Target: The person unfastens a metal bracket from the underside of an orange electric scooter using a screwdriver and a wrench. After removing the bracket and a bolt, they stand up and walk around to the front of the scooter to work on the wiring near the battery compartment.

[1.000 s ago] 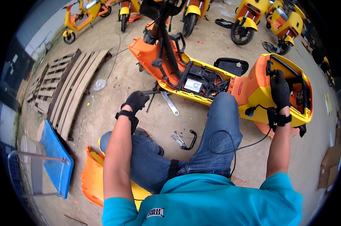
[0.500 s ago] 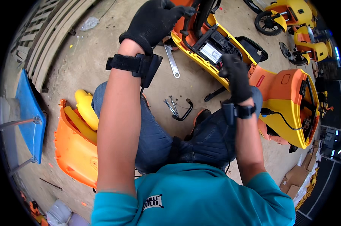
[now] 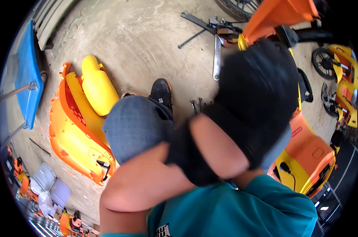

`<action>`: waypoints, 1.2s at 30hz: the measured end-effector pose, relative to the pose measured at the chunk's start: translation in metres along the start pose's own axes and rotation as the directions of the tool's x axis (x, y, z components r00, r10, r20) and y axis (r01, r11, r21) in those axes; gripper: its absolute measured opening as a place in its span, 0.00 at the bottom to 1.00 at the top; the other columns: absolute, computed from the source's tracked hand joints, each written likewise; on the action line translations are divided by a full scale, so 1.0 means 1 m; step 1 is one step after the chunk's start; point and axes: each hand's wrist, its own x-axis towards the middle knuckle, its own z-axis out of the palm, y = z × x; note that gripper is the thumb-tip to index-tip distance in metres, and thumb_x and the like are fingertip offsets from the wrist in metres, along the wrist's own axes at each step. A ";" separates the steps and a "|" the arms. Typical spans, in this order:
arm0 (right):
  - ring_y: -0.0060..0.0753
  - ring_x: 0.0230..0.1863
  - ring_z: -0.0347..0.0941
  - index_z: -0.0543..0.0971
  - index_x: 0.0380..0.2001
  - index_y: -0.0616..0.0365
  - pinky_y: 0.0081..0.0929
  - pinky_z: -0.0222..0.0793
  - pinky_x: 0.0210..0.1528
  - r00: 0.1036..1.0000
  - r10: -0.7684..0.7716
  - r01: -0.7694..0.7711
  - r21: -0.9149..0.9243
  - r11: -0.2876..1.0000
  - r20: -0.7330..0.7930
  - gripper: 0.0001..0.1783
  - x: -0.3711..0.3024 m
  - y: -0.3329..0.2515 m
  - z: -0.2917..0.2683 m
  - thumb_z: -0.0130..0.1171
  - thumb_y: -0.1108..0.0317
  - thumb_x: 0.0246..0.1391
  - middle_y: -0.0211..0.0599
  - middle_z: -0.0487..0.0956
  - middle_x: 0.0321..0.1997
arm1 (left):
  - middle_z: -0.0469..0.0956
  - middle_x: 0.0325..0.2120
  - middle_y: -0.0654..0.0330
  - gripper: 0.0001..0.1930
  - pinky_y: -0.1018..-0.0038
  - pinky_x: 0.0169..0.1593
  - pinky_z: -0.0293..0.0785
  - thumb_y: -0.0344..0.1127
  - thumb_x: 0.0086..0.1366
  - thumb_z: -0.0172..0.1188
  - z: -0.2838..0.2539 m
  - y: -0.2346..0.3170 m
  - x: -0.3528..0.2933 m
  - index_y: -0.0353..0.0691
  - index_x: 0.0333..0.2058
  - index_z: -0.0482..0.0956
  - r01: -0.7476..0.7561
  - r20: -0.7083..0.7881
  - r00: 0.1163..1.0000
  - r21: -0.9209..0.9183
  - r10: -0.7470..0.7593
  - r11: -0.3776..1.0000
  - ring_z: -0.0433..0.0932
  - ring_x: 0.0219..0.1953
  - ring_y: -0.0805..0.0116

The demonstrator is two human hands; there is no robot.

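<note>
My left hand [image 3: 260,83], in a black glove, is raised close to the camera. It is smeared by motion, so I cannot tell how its fingers are set or whether they hold anything. The left forearm [image 3: 147,170] crosses in front of me, with a black band at the wrist. My right hand is hidden behind it; only part of the right arm [image 3: 248,177] shows below. Behind the left hand stands a yellow and orange scooter [image 3: 305,138], its middle mostly covered. An orange front panel [image 3: 279,17] rises above the glove.
A silver wrench [image 3: 217,59] lies on the concrete floor near dark tools [image 3: 198,23]. Orange and yellow body panels [image 3: 76,134] rest at the left, beside a blue cart [image 3: 30,79]. More scooters [image 3: 341,79] stand far right. My shoe [image 3: 161,91] is ahead of my knee.
My left hand has swung right and up toward the camera, across the right arm. The right hand, seen earlier over the scooter's opened body, is now hidden. The view has turned left.
</note>
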 end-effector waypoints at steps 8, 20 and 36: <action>0.45 0.38 0.74 0.71 0.49 0.51 0.45 0.70 0.40 0.996 -0.092 0.093 -0.170 0.981 0.016 0.17 -0.033 -0.022 -0.002 0.52 0.63 0.55 0.43 0.79 0.35 | 0.76 0.23 0.54 0.10 0.69 0.37 0.74 0.37 0.59 0.57 0.011 0.063 -0.009 0.36 0.33 0.78 0.288 0.272 0.933 -0.166 -0.237 0.943 0.78 0.30 0.61; 0.49 0.41 0.75 0.74 0.41 0.52 0.45 0.70 0.43 0.959 0.274 -0.219 0.435 0.873 -0.067 0.14 -0.043 -0.041 -0.058 0.53 0.65 0.50 0.44 0.80 0.37 | 0.73 0.24 0.55 0.10 0.68 0.32 0.72 0.33 0.56 0.57 0.002 0.072 0.010 0.35 0.35 0.74 0.502 0.418 0.820 -0.198 -0.391 0.842 0.77 0.30 0.60; 0.20 0.19 0.66 0.75 0.32 0.54 0.26 0.62 0.22 0.954 0.257 -0.254 0.866 0.430 0.153 0.10 -0.056 -0.096 -0.201 0.51 0.60 0.61 0.26 0.71 0.20 | 0.72 0.43 0.46 0.21 0.59 0.49 0.70 0.37 0.62 0.56 0.030 0.011 -0.018 0.32 0.52 0.69 0.812 0.457 0.584 -0.349 -0.671 0.468 0.72 0.46 0.48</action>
